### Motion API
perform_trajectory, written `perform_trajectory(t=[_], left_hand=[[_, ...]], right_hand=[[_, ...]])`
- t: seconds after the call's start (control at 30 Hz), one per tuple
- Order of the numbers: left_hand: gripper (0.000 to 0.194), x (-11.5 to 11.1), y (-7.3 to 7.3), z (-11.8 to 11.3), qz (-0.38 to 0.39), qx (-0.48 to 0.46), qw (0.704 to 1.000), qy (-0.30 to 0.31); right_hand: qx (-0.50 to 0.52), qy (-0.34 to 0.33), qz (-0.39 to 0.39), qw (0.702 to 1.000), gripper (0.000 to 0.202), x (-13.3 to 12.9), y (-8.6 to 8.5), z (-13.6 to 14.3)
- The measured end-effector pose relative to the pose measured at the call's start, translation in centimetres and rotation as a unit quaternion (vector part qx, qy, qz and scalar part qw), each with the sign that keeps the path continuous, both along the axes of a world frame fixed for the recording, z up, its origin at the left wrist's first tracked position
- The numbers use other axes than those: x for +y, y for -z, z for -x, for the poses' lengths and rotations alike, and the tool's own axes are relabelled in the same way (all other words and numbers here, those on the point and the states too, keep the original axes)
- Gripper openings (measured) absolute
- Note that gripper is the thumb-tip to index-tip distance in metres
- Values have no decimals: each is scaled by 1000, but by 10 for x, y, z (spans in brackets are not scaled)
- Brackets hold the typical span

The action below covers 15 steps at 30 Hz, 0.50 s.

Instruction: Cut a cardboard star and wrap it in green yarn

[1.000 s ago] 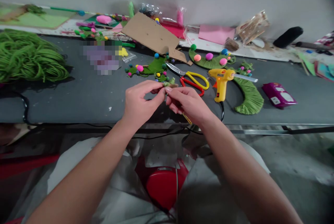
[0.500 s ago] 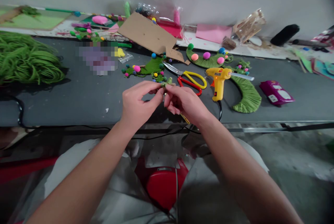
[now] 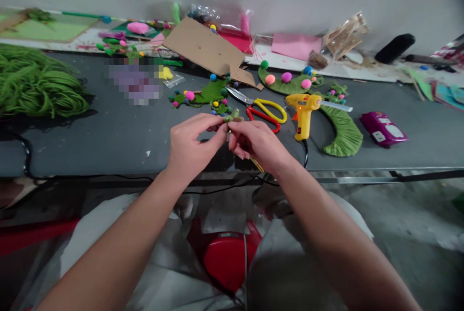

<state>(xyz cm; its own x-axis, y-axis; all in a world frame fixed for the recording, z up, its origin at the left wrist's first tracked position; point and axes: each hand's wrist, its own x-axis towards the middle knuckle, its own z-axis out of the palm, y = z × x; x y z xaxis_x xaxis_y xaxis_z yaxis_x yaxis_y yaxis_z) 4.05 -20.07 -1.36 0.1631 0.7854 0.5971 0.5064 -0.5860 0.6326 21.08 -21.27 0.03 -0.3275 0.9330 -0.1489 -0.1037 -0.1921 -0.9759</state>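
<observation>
My left hand (image 3: pixel 194 139) and my right hand (image 3: pixel 259 144) meet near the table's front edge, both pinching a small green piece (image 3: pixel 234 116) between thumbs and fingertips. A thin yellowish strip (image 3: pixel 257 164) sticks out below my right hand. Just beyond my fingers lie scissors (image 3: pixel 268 110) with one yellow and one red handle, blades open. Behind my left hand is a green felt shape (image 3: pixel 212 92) with colourful pom-poms. To the right stand a yellow glue gun (image 3: pixel 303 112) and a green yarn-wrapped crescent (image 3: pixel 344 132).
Green yarn (image 3: pixel 39 81) is heaped at the left. Cardboard (image 3: pixel 205 47) leans at the back beside another wrapped crescent (image 3: pixel 286 83) with pom-poms. A purple packet (image 3: pixel 383 129) lies at the right. A black cable hangs along the table's front edge (image 3: pixel 90 171).
The small green piece and my right fingertips have shifted very slightly. Both hands keep their pinch on it.
</observation>
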Motion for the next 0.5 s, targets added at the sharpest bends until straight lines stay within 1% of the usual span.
perform_trajectory(t=[0.33,0.5], left_hand=[[13,0,1,0,-7,-16,1000,12],[13,0,-1,0,-10,-17,1000,18]], right_hand=[[2,0,19,1000,48,0,-4,2],[1,-2,14,1000,46,0,-4,2]])
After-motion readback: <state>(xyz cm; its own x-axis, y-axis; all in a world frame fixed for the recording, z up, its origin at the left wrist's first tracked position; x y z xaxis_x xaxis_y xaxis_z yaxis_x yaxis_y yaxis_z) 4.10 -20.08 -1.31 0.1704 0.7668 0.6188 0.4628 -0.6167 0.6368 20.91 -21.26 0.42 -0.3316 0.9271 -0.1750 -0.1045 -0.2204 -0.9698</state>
